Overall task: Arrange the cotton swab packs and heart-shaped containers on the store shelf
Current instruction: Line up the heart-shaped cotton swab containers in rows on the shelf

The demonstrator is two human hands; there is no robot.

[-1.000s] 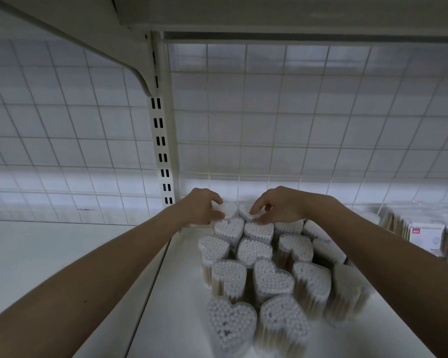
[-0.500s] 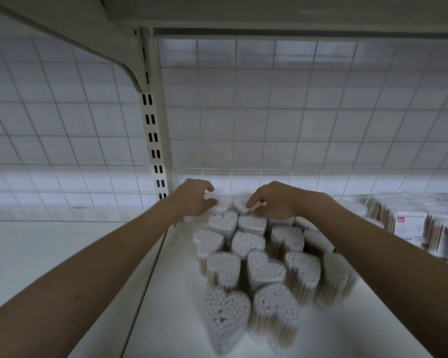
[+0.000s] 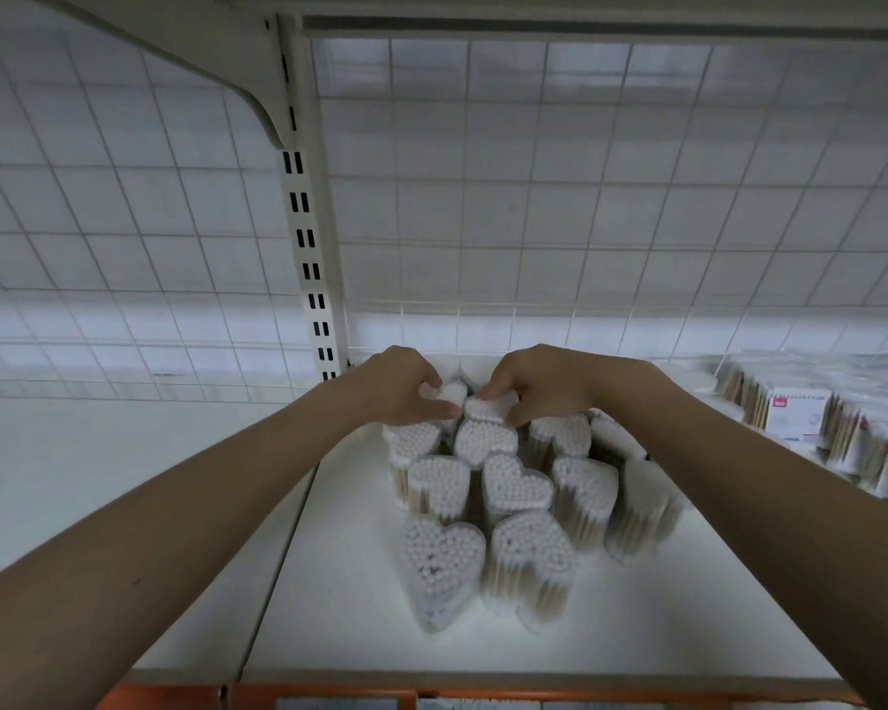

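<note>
— The left hand pinches a heart-shaped container at the back of the cluster, thumb under it and fingers curled over its far edge. The right hand grips the neighbouring back-row container the same way.

— Anything different from a second ago?

— Yes. Both hands were set a little deeper, near the wire back panel, each on its own container with a gap between them. Now the two containers sit nearly touching, and the hands have drawn closer together, almost meeting at the thumbs.

— So what does that mean for the job?

— It looks like the back row is being closed up, the two hearts nudged together behind the other heart containers that stand upright in loose rows toward the front of the white shelf. The nearer rows still look staggered, so straightening is probably not finished.

— And the swab packs?

— The cotton swab packs lie to the right along the back, well apart from both hands and untouched.
</note>
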